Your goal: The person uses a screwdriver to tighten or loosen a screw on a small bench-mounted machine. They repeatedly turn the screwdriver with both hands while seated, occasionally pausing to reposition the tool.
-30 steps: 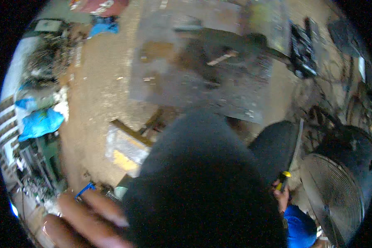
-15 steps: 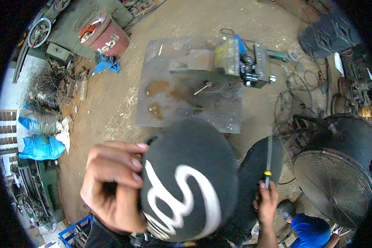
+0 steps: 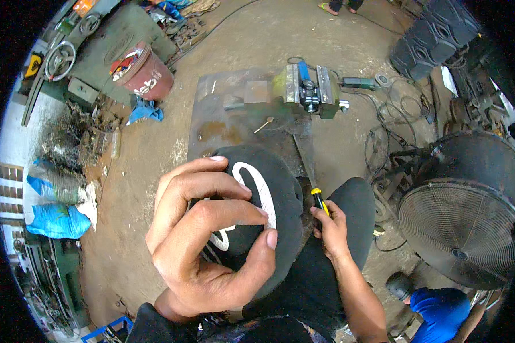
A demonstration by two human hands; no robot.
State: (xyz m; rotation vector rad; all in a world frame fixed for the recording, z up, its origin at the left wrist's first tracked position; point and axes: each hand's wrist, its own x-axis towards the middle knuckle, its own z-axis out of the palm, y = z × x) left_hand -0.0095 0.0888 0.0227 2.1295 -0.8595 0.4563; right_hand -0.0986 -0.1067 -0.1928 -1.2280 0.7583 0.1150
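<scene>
My left hand (image 3: 212, 234) is over a black cap (image 3: 283, 194) with white lettering, its fingers curled and thumb and fingertips pinched together against the fabric. In my right hand (image 3: 332, 228) is a file with a yellow and black handle (image 3: 319, 200). Its long grey blade (image 3: 304, 160) points away from me, across the near right part of a dark metal plate (image 3: 203, 108). Beyond the blade stands a green bench vise (image 3: 280, 86). A black metal part (image 3: 309, 97) sits at its jaws, beside a blue strip (image 3: 304, 71).
A small metal rod (image 3: 264, 125) lies on the plate. To the right are an angle grinder (image 3: 360, 83), tangled cables (image 3: 383, 131) and a large drum fan (image 3: 458, 228). A red bucket (image 3: 151, 77) stands far left. A person in blue (image 3: 443, 308) crouches at lower right.
My left hand has moved right and farther over the cap. My right hand has brought the file left and forward, toward the plate. The whole view has shifted slightly.
</scene>
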